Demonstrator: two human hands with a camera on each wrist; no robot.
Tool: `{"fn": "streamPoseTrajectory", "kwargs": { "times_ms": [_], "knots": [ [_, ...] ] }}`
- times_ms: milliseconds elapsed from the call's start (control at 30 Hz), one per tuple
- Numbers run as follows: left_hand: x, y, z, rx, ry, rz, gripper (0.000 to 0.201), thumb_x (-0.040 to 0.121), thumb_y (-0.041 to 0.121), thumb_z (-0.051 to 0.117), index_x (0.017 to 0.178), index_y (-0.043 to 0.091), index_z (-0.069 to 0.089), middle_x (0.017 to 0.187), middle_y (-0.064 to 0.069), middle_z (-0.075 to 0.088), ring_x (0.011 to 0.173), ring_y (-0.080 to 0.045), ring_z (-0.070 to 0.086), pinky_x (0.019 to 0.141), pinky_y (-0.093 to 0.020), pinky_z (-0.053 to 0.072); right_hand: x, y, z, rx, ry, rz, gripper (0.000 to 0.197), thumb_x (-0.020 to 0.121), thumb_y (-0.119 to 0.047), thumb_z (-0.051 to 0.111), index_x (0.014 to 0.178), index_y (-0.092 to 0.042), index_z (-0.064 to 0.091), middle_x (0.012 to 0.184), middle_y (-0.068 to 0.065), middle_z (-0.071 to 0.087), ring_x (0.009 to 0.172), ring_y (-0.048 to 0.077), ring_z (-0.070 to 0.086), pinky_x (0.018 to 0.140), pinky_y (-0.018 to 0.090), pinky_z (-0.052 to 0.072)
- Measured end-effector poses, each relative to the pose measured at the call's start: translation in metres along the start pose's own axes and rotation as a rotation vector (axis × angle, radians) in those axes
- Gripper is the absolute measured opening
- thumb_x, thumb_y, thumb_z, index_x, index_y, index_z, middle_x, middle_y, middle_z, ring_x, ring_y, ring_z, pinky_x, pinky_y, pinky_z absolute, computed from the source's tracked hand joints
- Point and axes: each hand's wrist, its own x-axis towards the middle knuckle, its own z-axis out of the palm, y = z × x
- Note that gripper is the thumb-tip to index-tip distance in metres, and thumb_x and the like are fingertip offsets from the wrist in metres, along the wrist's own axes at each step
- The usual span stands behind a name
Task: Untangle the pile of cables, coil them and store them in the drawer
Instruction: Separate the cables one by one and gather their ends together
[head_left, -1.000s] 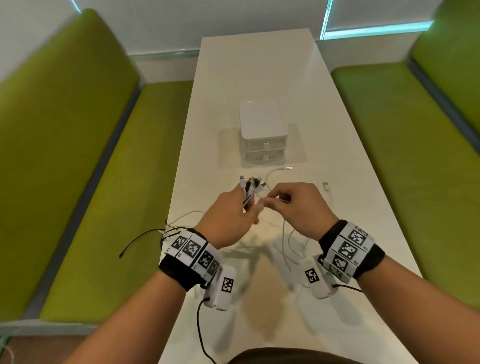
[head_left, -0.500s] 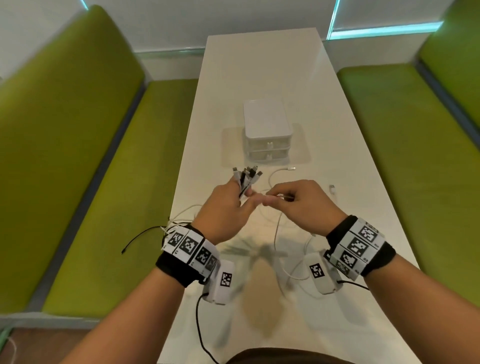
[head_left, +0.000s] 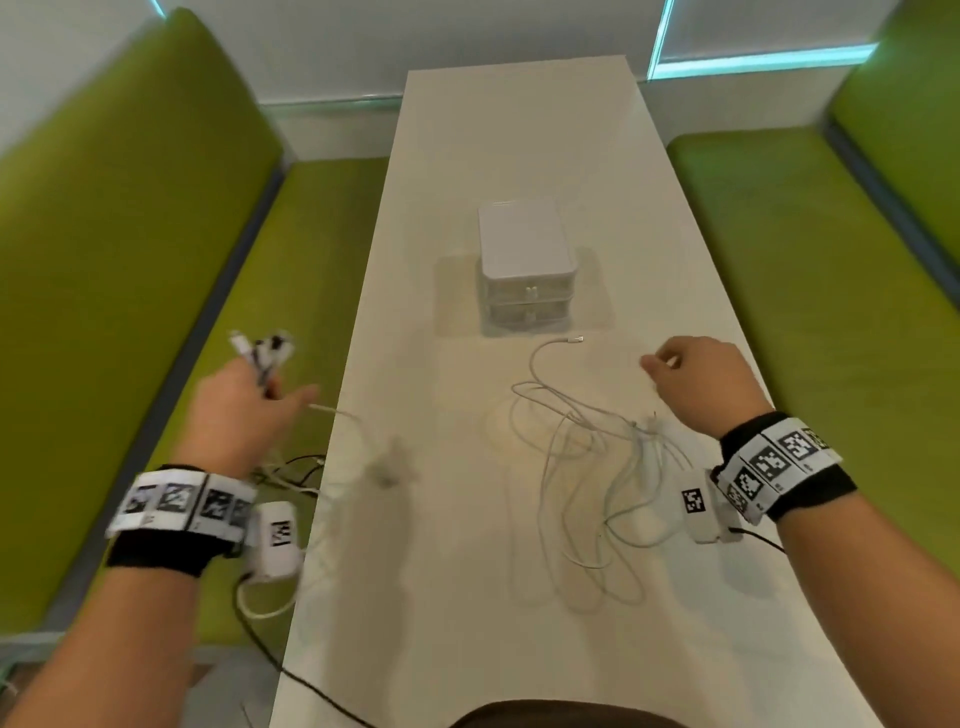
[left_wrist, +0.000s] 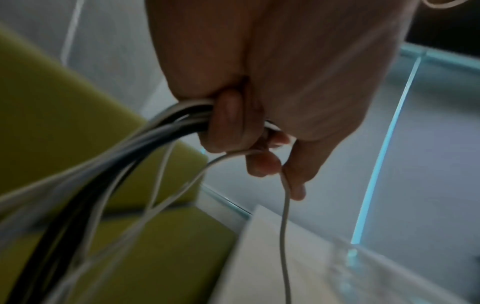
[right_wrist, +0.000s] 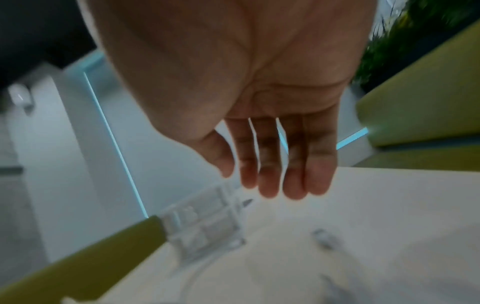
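A long white worktop (head_left: 519, 156) runs toward a pale wall (head_left: 363, 41). On each side stands a green padded bench (head_left: 130, 234), the other one (head_left: 831, 260) opposite. Thin turquoise light strips (head_left: 753, 62) glow along the wall.

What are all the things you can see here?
table: one, white, centre, running away from the person.
drawer unit: one, white, two closed drawers, mid-table.
loose cable: white, tangled loops on the table near the right hand; count unclear.
cable bundle: several, black and white, gripped in the left hand, off the table's left edge.
benches: two, green, either side.
wrist bands: two, black with patterned tags.
left hand: fingers curled round the bundle.
right hand: empty, above the table.
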Motion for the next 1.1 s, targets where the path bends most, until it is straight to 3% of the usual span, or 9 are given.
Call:
{"fn": "streamPoseTrajectory", "kwargs": {
  "times_ms": [100,233,333,433,667,800,967,1033,1100],
  "knots": [
    [0.012,-0.035,-0.024,0.211,0.083,-0.098,0.036,0.086,0.034,0.076,0.079,0.011,0.049,0.073,-0.013,0.057,0.065,-0.030,0.058,0.063,-0.042,0.054,0.005,0.034,0.012,-0.165,-0.038,0.163,0.043,0.099,-0.043,0.056,0.088,-0.005,0.072,0.082,0.011,0.070,0.075,0.028,0.059,0.066,0.031,0.043],
    [0.012,-0.028,-0.021,0.284,0.079,-0.079,0.035,0.088,0.038,0.072,0.084,0.015,0.046,0.082,-0.010,0.062,0.072,-0.030,0.061,0.067,-0.044,0.056,0.001,0.043,0.038,-0.105,-0.116,0.231,0.047,0.091,-0.056,0.065,0.076,-0.011,0.068,0.071,0.004,0.066,0.067,0.021,0.062,0.055,0.028,0.041],
    [0.005,-0.005,0.000,0.121,0.041,-0.043,0.034,0.092,0.040,0.066,0.088,0.012,0.049,0.078,-0.005,0.056,0.067,-0.021,0.057,0.062,-0.038,0.052,0.001,0.042,0.046,-0.042,-0.049,0.265,0.034,0.088,-0.050,0.071,0.095,-0.018,0.065,0.092,0.002,0.065,0.082,0.022,0.060,0.070,0.031,0.047],
    [-0.008,0.020,0.020,-0.051,-0.043,0.006,0.028,0.094,0.035,0.066,0.089,0.012,0.051,0.079,-0.005,0.056,0.066,-0.013,0.051,0.052,-0.028,0.035,0.003,0.041,0.045,-0.005,0.065,0.165,0.024,0.088,-0.040,0.073,0.094,-0.017,0.067,0.099,0.005,0.062,0.088,0.024,0.060,0.076,0.033,0.047],
    [-0.029,0.047,0.059,-0.414,-0.254,0.133,0.016,0.097,0.029,0.056,0.085,0.020,0.052,0.068,0.002,0.051,0.059,-0.019,0.045,0.059,-0.033,0.035,0.001,0.048,0.049,-0.011,-0.097,0.203,0.020,0.084,-0.010,0.070,0.103,-0.011,0.076,0.103,0.010,0.074,0.091,0.024,0.065,0.083,0.026,0.049],
    [-0.033,0.056,0.070,-0.619,-0.350,0.171,0.022,0.090,0.043,0.042,0.088,0.031,0.060,0.067,0.009,0.049,0.057,-0.015,0.041,0.060,-0.038,0.035,-0.009,0.015,0.020,0.188,0.010,0.094,0.016,0.082,-0.003,0.068,0.094,-0.009,0.078,0.079,0.001,0.072,0.074,0.021,0.068,0.082,0.028,0.054],
    [-0.050,0.090,0.080,-0.662,-0.440,0.349,0.024,0.106,0.023,0.042,0.089,0.017,0.058,0.073,0.005,0.064,0.062,-0.015,0.059,0.068,-0.040,0.052,-0.047,-0.071,-0.028,0.549,-0.521,-0.109,0.006,0.083,0.004,0.076,0.087,0.000,0.078,0.075,0.022,0.074,0.069,0.033,0.075,0.070,0.034,0.064],
    [-0.058,0.104,0.083,-0.781,-0.526,0.357,0.024,0.107,0.016,0.043,0.095,0.008,0.062,0.083,-0.006,0.072,0.074,-0.026,0.070,0.080,-0.044,0.058,-0.057,-0.095,-0.029,0.675,-0.572,-0.181,0.010,0.081,0.001,0.080,0.088,0.005,0.076,0.076,0.027,0.073,0.068,0.035,0.074,0.069,0.036,0.063],
    [-0.063,0.113,0.087,-0.912,-0.625,0.318,0.023,0.106,0.013,0.045,0.109,-0.001,0.063,0.089,-0.012,0.074,0.082,-0.033,0.072,0.086,-0.047,0.059,-0.058,-0.106,-0.020,0.742,-0.466,-0.248,0.012,0.080,-0.006,0.083,0.087,0.002,0.077,0.074,0.024,0.073,0.066,0.034,0.073,0.069,0.040,0.063]
  ]
}}
